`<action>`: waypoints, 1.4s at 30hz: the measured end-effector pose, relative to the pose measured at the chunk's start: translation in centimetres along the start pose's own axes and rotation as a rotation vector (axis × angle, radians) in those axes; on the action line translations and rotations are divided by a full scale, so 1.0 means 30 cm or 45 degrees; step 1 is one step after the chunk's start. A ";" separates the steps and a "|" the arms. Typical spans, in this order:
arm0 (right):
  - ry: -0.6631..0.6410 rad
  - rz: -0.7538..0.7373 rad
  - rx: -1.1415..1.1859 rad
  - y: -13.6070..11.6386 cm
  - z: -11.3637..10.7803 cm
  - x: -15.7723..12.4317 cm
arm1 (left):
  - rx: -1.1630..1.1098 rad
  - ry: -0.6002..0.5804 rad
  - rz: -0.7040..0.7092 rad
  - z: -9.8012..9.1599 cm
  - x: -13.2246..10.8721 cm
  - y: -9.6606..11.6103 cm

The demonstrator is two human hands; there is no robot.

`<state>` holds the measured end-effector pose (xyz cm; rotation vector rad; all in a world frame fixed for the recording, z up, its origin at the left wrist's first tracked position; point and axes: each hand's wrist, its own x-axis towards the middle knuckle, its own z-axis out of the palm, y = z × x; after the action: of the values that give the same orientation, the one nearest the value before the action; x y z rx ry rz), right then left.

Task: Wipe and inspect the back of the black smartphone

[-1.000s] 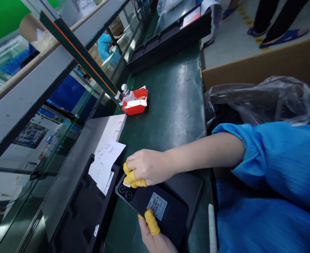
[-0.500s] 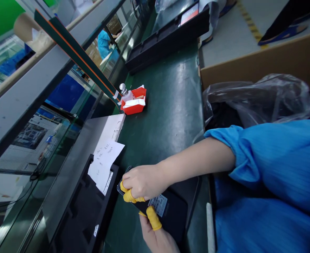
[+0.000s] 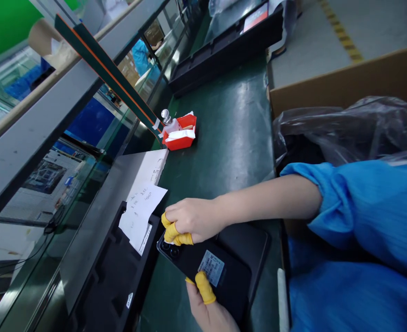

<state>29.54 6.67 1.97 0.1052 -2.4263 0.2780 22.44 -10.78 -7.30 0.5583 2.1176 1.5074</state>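
- Low on the green surface (image 3: 231, 138), we kept a black phone (image 3: 203, 272) face down on a dark pad (image 3: 252, 240).
- Our left hand (image 3: 210, 309) gripped the phone's near edge, its yellow-cotted thumb lying beside the label (image 3: 211, 267).
- Our right hand (image 3: 193, 223) had its grip pinched shut on a small white wipe (image 3: 168, 242) at the camera cluster.
- A red bin (image 3: 179, 136) stood well apart; a black tray (image 3: 110, 281) lay just beside the phone.

A dark green matte workbench (image 3: 231, 138) carries a small red plastic bin (image 3: 180, 137), a long black moulded tray (image 3: 220, 50) and a white handwritten paper slip (image 3: 141, 210).
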 end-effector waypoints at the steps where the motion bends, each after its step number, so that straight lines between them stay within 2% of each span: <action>1: 0.015 0.005 0.008 -0.004 0.015 0.000 | 0.015 -0.009 0.014 0.000 -0.001 0.001; 3: 0.014 0.006 0.009 -0.014 0.043 -0.001 | 0.009 -0.014 0.004 0.001 -0.001 0.000; 9: -0.134 0.046 -0.083 -0.027 0.086 -0.009 | -0.084 -0.002 -0.036 0.010 0.002 -0.010; 12: -0.166 0.025 -0.119 -0.022 0.082 -0.011 | -0.130 -0.007 -0.033 0.006 0.000 0.002; 15: -0.292 -0.070 -0.180 -0.012 0.060 -0.007 | -0.099 0.010 -0.092 -0.001 -0.001 0.015; 17: -0.351 -0.050 -0.217 0.000 0.036 -0.003 | -0.054 0.021 -0.100 -0.004 0.001 0.019; 19: -0.339 0.032 -0.248 0.014 0.008 0.000 | -0.049 0.048 -0.095 -0.004 0.003 0.018; 23: -0.200 0.097 -0.259 0.031 -0.024 -0.001 | -0.093 0.091 -0.127 0.000 0.005 0.015; 27: -0.098 0.033 -0.204 0.014 0.009 -0.011 | -0.106 0.113 -0.128 0.005 0.009 0.008; 29: -0.100 -0.019 -0.175 -0.001 0.035 -0.012 | -0.104 0.115 -0.096 0.007 0.011 0.005; 33: -0.347 -0.087 -0.175 -0.020 0.042 -0.004 | -0.118 0.096 -0.081 0.009 0.015 0.007; 35: -0.500 -0.040 -0.178 -0.017 0.016 0.004 | -0.099 0.102 -0.114 0.007 0.016 0.008; 38: -0.626 0.209 -0.259 0.003 -0.037 0.016 | -0.093 0.086 -0.136 0.000 0.013 0.008; 40: -0.607 0.379 -0.345 0.021 -0.067 0.019 | -0.141 0.056 -0.122 -0.003 0.005 0.006; 42: -0.490 0.420 -0.378 0.035 -0.083 0.017 | -0.179 0.040 -0.107 -0.003 -0.004 0.004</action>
<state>30.58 8.26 3.97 -0.4121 -2.8338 0.0396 22.49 -10.87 -7.15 0.3927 2.0128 1.6110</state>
